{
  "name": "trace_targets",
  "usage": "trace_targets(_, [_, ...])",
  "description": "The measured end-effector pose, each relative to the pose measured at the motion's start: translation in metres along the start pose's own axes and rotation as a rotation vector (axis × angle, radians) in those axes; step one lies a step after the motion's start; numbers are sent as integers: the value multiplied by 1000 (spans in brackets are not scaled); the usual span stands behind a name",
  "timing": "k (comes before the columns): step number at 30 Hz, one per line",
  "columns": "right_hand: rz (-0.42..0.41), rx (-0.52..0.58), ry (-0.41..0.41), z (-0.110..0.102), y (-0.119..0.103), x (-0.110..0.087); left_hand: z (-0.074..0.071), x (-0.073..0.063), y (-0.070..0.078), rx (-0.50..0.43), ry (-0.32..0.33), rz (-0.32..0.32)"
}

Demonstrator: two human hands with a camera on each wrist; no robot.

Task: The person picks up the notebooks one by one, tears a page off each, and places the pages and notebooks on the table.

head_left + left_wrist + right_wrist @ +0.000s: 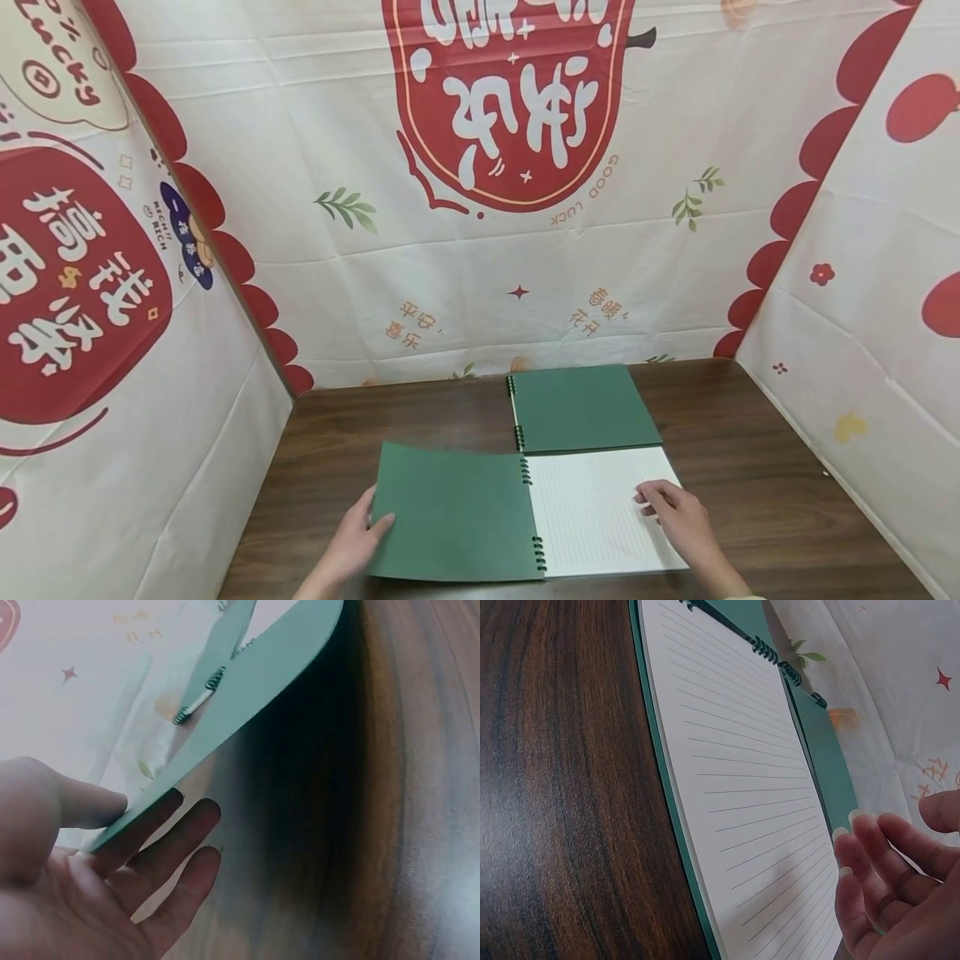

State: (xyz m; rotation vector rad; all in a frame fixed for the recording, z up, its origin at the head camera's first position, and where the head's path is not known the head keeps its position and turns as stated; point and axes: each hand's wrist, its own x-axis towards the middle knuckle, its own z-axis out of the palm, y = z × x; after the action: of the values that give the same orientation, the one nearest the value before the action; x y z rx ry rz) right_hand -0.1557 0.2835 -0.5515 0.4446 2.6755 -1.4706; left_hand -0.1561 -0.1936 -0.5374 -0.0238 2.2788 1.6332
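A spiral notebook [600,517] lies spread on the table, its lined white page [735,772] on the right and its green cover [457,517] folded out to the left. My left hand [356,537] pinches the cover's left edge between thumb and fingers. In the left wrist view that cover [247,697] bows up off the table, with the left hand [97,862] at its edge. Over the right part of the page is my right hand [675,512], its fingers loosely bent around nothing. The right wrist view shows the same right hand [900,885] just above the paper.
Directly behind the spread notebook lies a second green spiral notebook [585,408] with its cover down flat. Both are on a dark wood-grain table [780,500]. Printed white cloth [480,267] hangs along the back and both sides of the table.
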Motion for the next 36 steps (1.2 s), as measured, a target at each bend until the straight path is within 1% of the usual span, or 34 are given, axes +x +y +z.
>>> trace_targets(3, [-1, -2, 1, -1, 3, 0, 2, 3, -8, 32, 48, -18])
trace_targets(6, [8, -7, 4, -1, 5, -1, 3, 6, -15, 75, 82, -36])
trace_targets(11, [13, -7, -5, 0, 8, 0, 5, 11, -25, 162, 128, -110])
trace_targets(13, [17, -7, -11, 0, 9, 1, 5, 13, -27, 179, 141, -147])
trace_targets(17, [25, -8, -16, 0, 12, 2, 7, 14, -31, 208, 165, -180])
trace_targets(21, [16, -10, -14, 0, 13, 3, 9, 13, -29, 254, 213, -191])
trace_targets(24, [17, -13, -10, 0, 13, 3, 11, 11, -25, 294, 249, -207])
trace_targets(26, [17, -18, -10, -1, 13, 3, 12, 11, -22, 329, 259, -213])
trace_targets(29, [14, -29, -5, -2, 12, 5, 13, 11, -20, 381, 271, -220])
trace_targets(32, [5, -59, 9, -3, 10, 7, 14, 12, -18, 416, 269, -219])
trace_targets(35, [-25, -130, 30, -3, 8, 9, 18, 15, -13, 441, 258, -203])
trace_targets(36, [-38, -152, 36, -3, 7, 10, 20, 16, -11, 452, 253, -182])
